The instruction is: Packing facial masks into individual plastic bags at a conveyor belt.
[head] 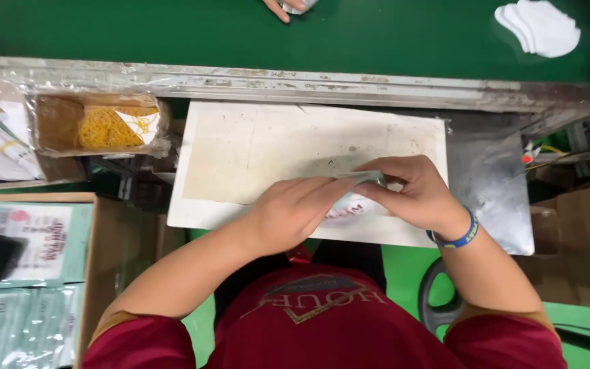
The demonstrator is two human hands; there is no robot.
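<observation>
Both my hands meet over a stained white work board. My left hand and my right hand together grip a flat pale green and white packet, held just above the board's near edge. Most of the packet is hidden under my fingers. A blue wristband sits on my right wrist.
A green conveyor belt runs along the far side, with a stack of white masks on it and another person's fingers. A box of yellow rubber bands stands at left. A carton of green packets lies lower left.
</observation>
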